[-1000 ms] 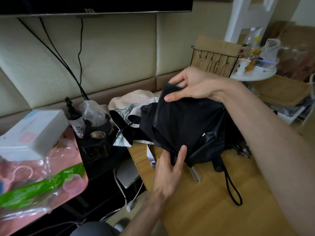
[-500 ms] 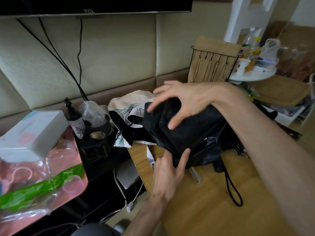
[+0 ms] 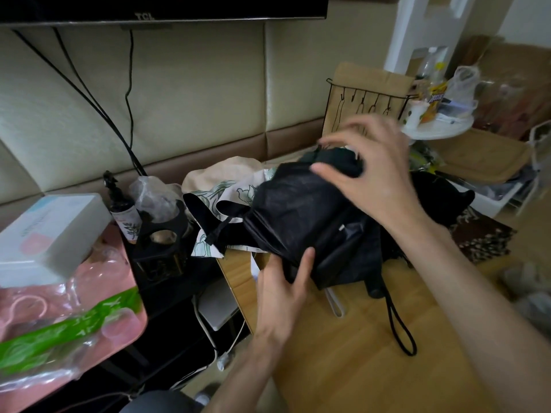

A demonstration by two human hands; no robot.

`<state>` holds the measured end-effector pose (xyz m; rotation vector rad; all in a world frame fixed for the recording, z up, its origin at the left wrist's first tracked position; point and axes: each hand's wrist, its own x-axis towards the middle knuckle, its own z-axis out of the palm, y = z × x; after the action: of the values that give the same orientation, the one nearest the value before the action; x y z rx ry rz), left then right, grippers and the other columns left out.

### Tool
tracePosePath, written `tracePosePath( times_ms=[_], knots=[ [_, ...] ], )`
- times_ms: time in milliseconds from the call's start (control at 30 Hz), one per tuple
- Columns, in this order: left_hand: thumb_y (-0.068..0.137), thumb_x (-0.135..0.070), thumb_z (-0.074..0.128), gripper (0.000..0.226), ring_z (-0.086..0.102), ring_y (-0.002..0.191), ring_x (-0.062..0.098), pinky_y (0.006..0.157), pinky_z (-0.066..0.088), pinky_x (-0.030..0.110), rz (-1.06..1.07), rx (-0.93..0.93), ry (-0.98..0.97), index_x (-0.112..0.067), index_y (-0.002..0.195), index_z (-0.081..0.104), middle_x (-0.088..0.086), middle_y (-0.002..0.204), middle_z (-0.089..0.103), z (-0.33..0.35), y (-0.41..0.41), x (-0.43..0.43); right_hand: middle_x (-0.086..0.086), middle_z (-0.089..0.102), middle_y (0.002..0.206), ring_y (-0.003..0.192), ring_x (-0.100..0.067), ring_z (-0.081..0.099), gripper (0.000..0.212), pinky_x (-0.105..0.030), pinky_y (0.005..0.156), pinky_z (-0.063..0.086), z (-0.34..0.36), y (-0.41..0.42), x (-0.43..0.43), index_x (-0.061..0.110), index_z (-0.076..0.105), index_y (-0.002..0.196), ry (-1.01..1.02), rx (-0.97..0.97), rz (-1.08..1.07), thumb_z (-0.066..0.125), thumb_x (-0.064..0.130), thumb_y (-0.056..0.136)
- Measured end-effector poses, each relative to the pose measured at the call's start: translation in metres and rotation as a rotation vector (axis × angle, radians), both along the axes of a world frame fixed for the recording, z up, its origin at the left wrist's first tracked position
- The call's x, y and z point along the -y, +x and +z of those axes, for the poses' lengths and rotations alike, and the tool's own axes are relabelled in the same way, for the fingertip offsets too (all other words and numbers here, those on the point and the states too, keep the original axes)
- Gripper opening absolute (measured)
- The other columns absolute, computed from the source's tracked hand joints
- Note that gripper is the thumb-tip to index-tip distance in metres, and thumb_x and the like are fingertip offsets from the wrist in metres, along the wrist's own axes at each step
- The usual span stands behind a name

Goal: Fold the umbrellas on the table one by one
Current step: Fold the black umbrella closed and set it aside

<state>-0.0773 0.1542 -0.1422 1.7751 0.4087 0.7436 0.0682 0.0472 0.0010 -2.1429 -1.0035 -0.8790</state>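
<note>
Left hand (image 3: 283, 293) grips the near edge of the black umbrella (image 3: 298, 216), thumb on top. The canopy lies bunched at the far left corner of the wooden table (image 3: 357, 368). Right hand (image 3: 375, 177), blurred, curls around the umbrella's far end, thumb pressing the fabric.

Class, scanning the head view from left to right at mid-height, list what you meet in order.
White box → pump bottle → black stand → floral fabric → black umbrella → brown patterned cloth.
</note>
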Motion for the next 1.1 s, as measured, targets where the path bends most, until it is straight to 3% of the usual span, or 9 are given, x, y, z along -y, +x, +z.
tracePosePath(
  times_ms=[167,300,367,533,700,767,867,1000,1100],
  knots=[
    [0.094,-0.072,0.060,0.047,0.053,0.058,0.025,0.056,0.047,0.052,0.029,0.092,-0.161,-0.025,0.087,0.057,-0.004,0.064,0.056,0.003,0.004,-0.007,0.001,0.063,0.097,0.083,-0.010,0.060,0.053,-0.036,0.077,0.055,-0.049,-0.050,0.036,0.020,0.064,0.104,0.417,-0.525,-0.177,0.078,0.065,0.081],
    [0.098,-0.044,0.060,0.040,0.037,0.043,0.014,0.042,0.035,0.031,-0.090,0.155,-0.290,-0.008,0.085,0.048,-0.008,0.055,0.042,0.016,0.002,0.000,0.008,0.065,0.128,0.113,-0.010,0.067,0.124,-0.036,0.098,0.057,-0.065,-0.058,0.020,0.026,0.050,0.147,0.453,-1.224,0.002,0.085,0.087,0.044],
    [0.097,-0.043,0.062,0.040,0.038,0.044,0.013,0.041,0.035,0.026,-0.157,0.152,-0.332,-0.007,0.088,0.047,-0.002,0.059,0.043,0.016,0.000,0.004,0.011,0.074,0.126,0.117,-0.010,0.070,0.116,-0.042,0.105,0.055,-0.063,-0.053,0.010,0.031,0.057,0.144,0.505,-1.348,0.203,0.093,0.078,0.044],
    [0.093,-0.068,0.065,0.043,0.049,0.065,0.029,0.061,0.046,0.044,-0.284,0.102,-0.198,-0.029,0.108,0.057,-0.012,0.087,0.062,0.007,0.000,0.005,0.009,0.078,0.120,0.116,-0.014,0.072,0.075,-0.043,0.106,0.055,-0.053,-0.047,-0.005,0.028,0.069,0.131,0.700,-1.347,0.292,0.101,0.033,0.064],
    [0.083,-0.050,0.079,0.072,0.072,0.061,0.025,0.060,0.062,0.043,-0.036,0.105,-0.273,-0.025,0.133,0.033,0.004,0.103,0.071,0.017,-0.007,0.016,0.006,0.077,0.118,0.111,-0.013,0.073,0.076,-0.041,0.102,0.059,-0.059,-0.042,-0.016,0.022,0.061,0.127,0.885,-1.265,0.109,0.103,0.028,0.063],
    [0.085,-0.050,0.080,0.085,0.076,0.068,0.021,0.069,0.064,0.050,0.032,0.140,-0.111,-0.033,0.146,0.023,-0.007,0.108,0.073,0.014,-0.008,0.016,0.005,0.075,0.118,0.109,-0.013,0.072,0.071,-0.041,0.102,0.059,-0.057,-0.044,-0.019,0.021,0.060,0.124,0.919,-1.226,0.059,0.102,0.027,0.067],
    [0.091,-0.055,0.072,0.093,0.073,0.081,0.007,0.072,0.063,0.036,0.008,0.057,0.180,-0.045,0.163,0.014,-0.049,0.097,0.059,0.013,-0.005,0.016,0.006,0.076,0.113,0.104,-0.009,0.074,0.059,-0.040,0.098,0.061,-0.059,-0.048,-0.025,0.021,0.066,0.119,0.892,-1.147,0.026,0.099,0.025,0.070],
    [0.087,-0.062,0.069,0.090,0.065,0.085,-0.018,0.079,0.054,0.010,-0.049,0.036,0.075,-0.048,0.163,0.023,-0.059,0.098,0.056,0.008,0.002,0.019,0.006,0.078,0.114,0.104,-0.009,0.076,0.069,-0.037,0.092,0.063,-0.064,-0.059,-0.030,0.022,0.068,0.127,0.792,-1.093,0.123,0.101,0.026,0.066],
    [0.085,-0.078,0.067,0.086,0.070,0.119,0.027,0.099,0.059,0.055,-0.026,0.088,-0.110,-0.056,0.158,0.028,-0.013,0.138,0.068,0.010,0.004,0.012,0.007,0.078,0.114,0.105,-0.008,0.075,0.068,-0.026,0.085,0.062,-0.054,-0.054,-0.015,0.024,0.064,0.129,0.657,-1.133,0.344,0.099,0.019,0.071]
  ],
)
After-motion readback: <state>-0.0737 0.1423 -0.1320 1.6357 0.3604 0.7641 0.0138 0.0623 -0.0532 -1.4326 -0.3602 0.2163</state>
